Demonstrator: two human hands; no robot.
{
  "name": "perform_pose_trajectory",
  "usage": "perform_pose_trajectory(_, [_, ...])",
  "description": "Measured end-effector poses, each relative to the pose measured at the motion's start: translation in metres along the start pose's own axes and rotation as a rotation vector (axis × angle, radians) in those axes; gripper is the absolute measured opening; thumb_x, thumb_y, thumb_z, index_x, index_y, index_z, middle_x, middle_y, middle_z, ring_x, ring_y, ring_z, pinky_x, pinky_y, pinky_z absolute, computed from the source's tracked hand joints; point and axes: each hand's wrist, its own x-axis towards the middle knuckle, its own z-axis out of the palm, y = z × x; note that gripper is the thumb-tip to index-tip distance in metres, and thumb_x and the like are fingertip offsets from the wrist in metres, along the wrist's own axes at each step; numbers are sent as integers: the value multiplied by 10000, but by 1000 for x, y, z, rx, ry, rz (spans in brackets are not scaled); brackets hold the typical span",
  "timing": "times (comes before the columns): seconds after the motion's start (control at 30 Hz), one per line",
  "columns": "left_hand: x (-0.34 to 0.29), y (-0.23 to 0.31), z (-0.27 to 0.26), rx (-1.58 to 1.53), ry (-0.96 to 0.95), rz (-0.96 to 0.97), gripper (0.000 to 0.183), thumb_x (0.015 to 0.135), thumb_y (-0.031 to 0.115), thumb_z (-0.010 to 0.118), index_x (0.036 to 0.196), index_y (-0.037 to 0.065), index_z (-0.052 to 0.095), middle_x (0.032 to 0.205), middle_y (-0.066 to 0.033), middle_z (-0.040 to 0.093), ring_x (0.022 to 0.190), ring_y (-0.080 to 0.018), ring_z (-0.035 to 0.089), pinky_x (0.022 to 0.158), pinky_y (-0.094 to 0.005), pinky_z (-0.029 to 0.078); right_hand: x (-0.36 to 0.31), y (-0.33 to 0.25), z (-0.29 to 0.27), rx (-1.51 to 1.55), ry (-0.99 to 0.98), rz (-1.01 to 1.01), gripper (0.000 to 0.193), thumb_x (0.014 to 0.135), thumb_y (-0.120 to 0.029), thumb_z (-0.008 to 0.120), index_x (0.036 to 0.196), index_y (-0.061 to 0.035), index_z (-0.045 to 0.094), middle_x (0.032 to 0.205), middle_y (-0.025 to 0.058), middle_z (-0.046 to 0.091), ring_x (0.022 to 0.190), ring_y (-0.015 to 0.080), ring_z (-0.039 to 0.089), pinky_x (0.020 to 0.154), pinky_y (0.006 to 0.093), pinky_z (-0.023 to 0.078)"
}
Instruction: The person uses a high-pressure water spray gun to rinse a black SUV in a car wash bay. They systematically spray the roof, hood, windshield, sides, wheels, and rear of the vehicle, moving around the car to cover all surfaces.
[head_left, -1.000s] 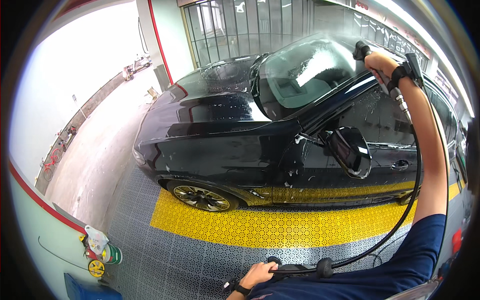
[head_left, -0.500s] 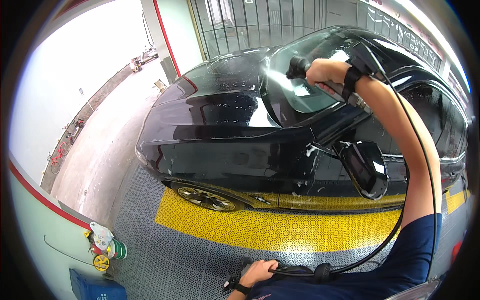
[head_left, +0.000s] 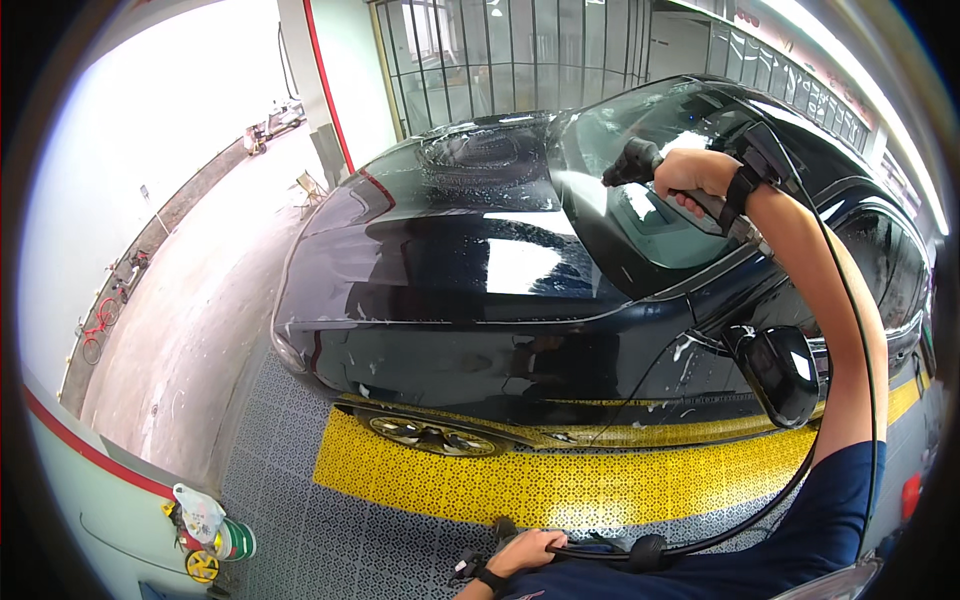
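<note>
My right hand (head_left: 695,174) reaches up at the right, closed round the handle of a dark pressure-washer spray gun (head_left: 634,162). A white fan of water leaves its nozzle toward the windshield (head_left: 640,222) and hood (head_left: 470,222) of a black car (head_left: 450,350). Wet streaks and beads cover the hood, and bits of foam cling to the side. Down at the lower middle, my left hand (head_left: 525,551) is closed on a black hose (head_left: 755,522), which loops up along my right arm. Its fingers are partly hidden.
The car's side mirror (head_left: 778,372) juts out below my right arm. Underfoot lie grey and yellow floor tiles (head_left: 400,480). By the left wall stand a green-and-white bucket (head_left: 236,540) and a white plastic bag (head_left: 198,512). A red bicycle (head_left: 98,330) leans outside.
My view has shifted, so the car sits lower in it. My right hand and the spray gun appear farther right and slightly lower, still spraying. My left hand keeps its hold on the hose.
</note>
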Motion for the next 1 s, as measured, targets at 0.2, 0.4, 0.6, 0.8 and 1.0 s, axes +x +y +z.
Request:
perform_pose_trajectory(0.2, [-8, -19, -34, -60, -36, 5, 80, 874, 128, 583, 941, 85, 586, 800, -149, 655, 751, -408, 633, 664, -434, 499, 33, -40, 0, -22, 78, -13, 155, 757, -13, 513, 616, -44, 455, 510, 68, 435, 394, 187, 421, 369, 347, 367])
perform_pose_trajectory(0.4, [0, -25, -54, -64, -8, -53, 122, 920, 226, 562, 972, 117, 583, 802, -174, 657, 781, -442, 621, 677, -489, 483, 82, -71, 17, -70, 80, -83, 160, 778, -27, 495, 619, -37, 486, 519, 56, 460, 411, 178, 429, 390, 355, 353])
perform_pose_trajectory(0.6, [38, -28, -59, -75, -11, 13, 88, 928, 201, 547, 974, 129, 567, 801, -191, 643, 777, -458, 611, 661, -519, 460, 162, -77, 28, -179, 77, -161, 128, 754, -57, 511, 631, -26, 525, 537, 80, 509, 429, 207, 475, 402, 373, 372])
perform_pose_trajectory(0.8, [85, -15, -65, -176, 56, 39, 91, 881, 122, 577, 963, 105, 542, 806, -171, 627, 775, -451, 602, 673, -499, 471, 240, -82, 28, -228, 197, -136, 137, 741, -62, 516, 632, 16, 544, 556, 128, 547, 449, 251, 526, 403, 414, 398])
perform_pose_trajectory(1.0, [140, -2, -66, -128, -12, -50, 138, 902, 131, 601, 1037, 102, 598, 851, -179, 658, 805, -428, 625, 705, -450, 493, 294, -72, 35, -665, 306, -518, 202, 746, -102, 568, 767, 70, 673, 691, 201, 676, 600, 323, 687, 516, 449, 528])
